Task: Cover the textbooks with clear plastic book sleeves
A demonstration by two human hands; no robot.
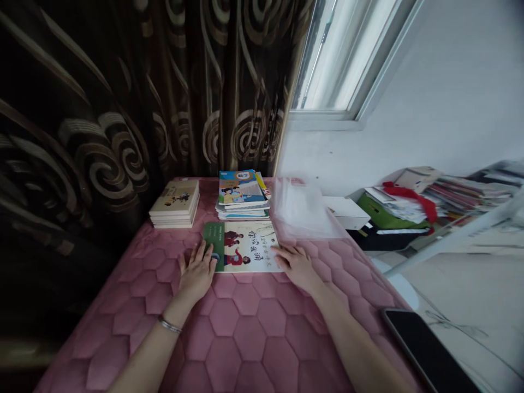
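A book (241, 245) with a green-and-cream cover lies sideways on the pink quilted surface (254, 327), its pictured figures and large characters turned on their side. At its green left edge rests my left hand (198, 273), fingers spread and nearly flat. My right hand (298, 265) touches the right edge, its fingers stretched out over the corner of the cover. Neither hand is wrapped round the book. Just behind it is a pile of booklets (241, 191) with a blue one on top. A neat stack of cream books (176, 202) stands to the left.
A clear plastic sheet or bag (301, 210) lies right of the booklets, near a white box (346, 212). A dark-screened phone (426, 349) is at the lower right. Patterned curtains (184, 109) hang behind. Papers and a green container (379, 210) crowd the far right.
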